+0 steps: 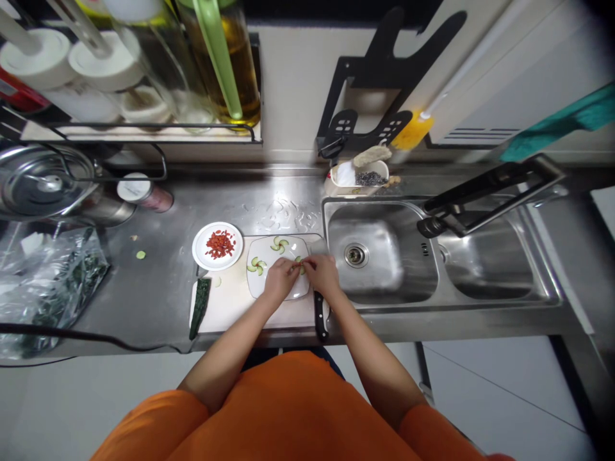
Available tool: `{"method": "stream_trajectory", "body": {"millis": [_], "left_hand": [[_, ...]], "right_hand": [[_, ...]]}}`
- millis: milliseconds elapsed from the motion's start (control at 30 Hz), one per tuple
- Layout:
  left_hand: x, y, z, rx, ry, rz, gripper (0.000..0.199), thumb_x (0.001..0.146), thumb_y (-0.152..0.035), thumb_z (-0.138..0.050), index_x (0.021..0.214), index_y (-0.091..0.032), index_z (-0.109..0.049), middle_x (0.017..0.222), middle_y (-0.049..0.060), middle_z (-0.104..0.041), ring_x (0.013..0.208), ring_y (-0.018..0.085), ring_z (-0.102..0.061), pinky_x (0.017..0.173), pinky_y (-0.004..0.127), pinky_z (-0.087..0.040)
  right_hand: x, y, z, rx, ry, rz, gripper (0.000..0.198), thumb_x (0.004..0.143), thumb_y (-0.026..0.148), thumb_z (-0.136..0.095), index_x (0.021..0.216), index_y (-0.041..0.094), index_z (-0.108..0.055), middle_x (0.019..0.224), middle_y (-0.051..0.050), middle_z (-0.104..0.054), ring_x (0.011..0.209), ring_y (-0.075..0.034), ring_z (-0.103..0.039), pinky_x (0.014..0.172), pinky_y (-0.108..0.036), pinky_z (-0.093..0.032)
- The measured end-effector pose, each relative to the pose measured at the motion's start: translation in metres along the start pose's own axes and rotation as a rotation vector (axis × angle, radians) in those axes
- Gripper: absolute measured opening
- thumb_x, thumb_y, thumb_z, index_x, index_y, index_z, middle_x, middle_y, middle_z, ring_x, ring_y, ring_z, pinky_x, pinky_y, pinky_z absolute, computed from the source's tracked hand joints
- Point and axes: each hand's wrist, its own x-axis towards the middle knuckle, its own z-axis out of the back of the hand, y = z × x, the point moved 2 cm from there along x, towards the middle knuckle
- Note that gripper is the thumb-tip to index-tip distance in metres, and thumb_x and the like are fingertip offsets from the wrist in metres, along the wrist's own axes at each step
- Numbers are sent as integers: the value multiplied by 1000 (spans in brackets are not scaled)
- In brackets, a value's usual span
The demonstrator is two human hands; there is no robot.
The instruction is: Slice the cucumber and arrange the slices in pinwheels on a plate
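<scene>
My left hand point(282, 280) and my right hand point(323, 275) meet over the right side of a square white plate point(259, 291), fingertips pinched together. A tiny reddish bit seems to show between them, too small to make out. Cucumber slices point(279, 244) are fanned into pinwheels on the plate, one partly hidden by my fingers. The plate rests on a white cutting board point(225, 314). Left of it, a round white dish point(199, 246) holds red goji berries point(221, 244). A cut piece of dark green cucumber point(200, 307) lies on the board's left edge.
A black-handled knife point(320, 315) lies beside my right wrist, its blade mostly hidden. The double sink point(384, 298) with a black faucet point(471, 192) is at right. A plastic bag of greens point(72, 282), a lidded pot point(43, 182) and a bottle rack point(144, 132) stand left.
</scene>
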Motion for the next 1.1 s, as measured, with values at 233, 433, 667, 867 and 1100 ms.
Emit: {"method": "stream_trajectory", "body": {"millis": [233,433,667,867,1100], "left_hand": [[3,-4,-4,9,9,30,11,80,-15,-60,83,-19,-69,78,2,-64,78,13,-59,72,25,-48],[2,-2,-5,10,7,36,11,79,-16,-61,84,-20,-69,79,2,-64,79,14,-59,74,26,-48],[-3,3,-2,-3,-27,9,10,79,-19,-62,86,-20,-69,78,2,-63,76,13,-58,71,25,-48],[-2,3,-1,0,-33,19,10,78,-19,-62,86,-20,-69,79,2,-64,75,14,-59,71,26,-48],[-1,1,2,-8,-18,53,11,79,-17,-61,84,-20,-70,80,2,-67,76,14,-60,74,27,-48]], "right_hand": [[-1,-1,-2,-10,6,-20,24,84,23,-51,92,24,-73,86,-3,-70,86,-17,-57,85,-29,-32],[-2,-2,-2,11,-3,-16,24,83,24,-51,93,24,-73,87,-3,-70,86,-17,-56,85,-29,-32],[-2,-2,-1,11,14,-30,24,84,24,-50,91,23,-73,88,-3,-70,85,-17,-57,85,-30,-33],[-2,-2,-2,21,8,-17,24,84,24,-50,90,23,-73,89,-3,-70,85,-16,-57,86,-29,-32],[-2,-4,-4,40,1,-13,23,84,24,-50,90,23,-73,88,-3,-70,87,-16,-57,87,-29,-31]]}}
